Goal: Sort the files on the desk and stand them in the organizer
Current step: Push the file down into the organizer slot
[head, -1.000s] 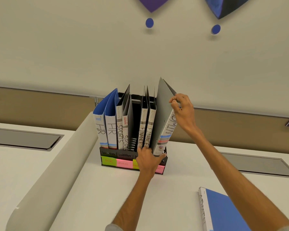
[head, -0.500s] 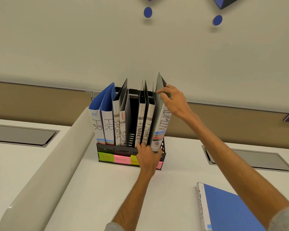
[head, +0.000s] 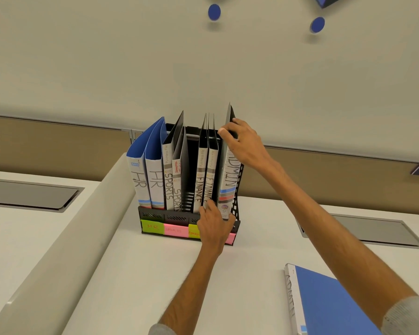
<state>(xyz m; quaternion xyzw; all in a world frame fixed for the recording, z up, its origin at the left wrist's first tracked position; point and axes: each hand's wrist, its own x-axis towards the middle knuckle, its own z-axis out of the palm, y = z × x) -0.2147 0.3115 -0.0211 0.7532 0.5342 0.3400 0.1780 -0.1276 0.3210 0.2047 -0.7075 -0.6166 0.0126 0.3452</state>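
A black mesh organizer (head: 155, 215) with green and pink labels stands on the white desk. In it stand two blue HR files (head: 145, 175), two SPORTS files (head: 171, 180), two FINANCE files (head: 205, 175) and a grey ADMIN file (head: 229, 182) in the rightmost slot, nearly upright. My right hand (head: 243, 143) grips the ADMIN file's top edge. My left hand (head: 214, 226) rests on the organizer's front, fingers touching the bottoms of the FINANCE and ADMIN spines. A blue ADMIN file (head: 324, 303) lies flat on the desk at the lower right.
A curved white partition (head: 58, 250) runs along the left of the desk. Grey cable hatches sit at the left (head: 29, 194) and right (head: 377, 230). A beige wall with blue dots rises behind the organizer.
The grey ADMIN file was tilted to the right; my right hand has pushed it upright into the rightmost slot. My left hand stayed at the organizer's front.
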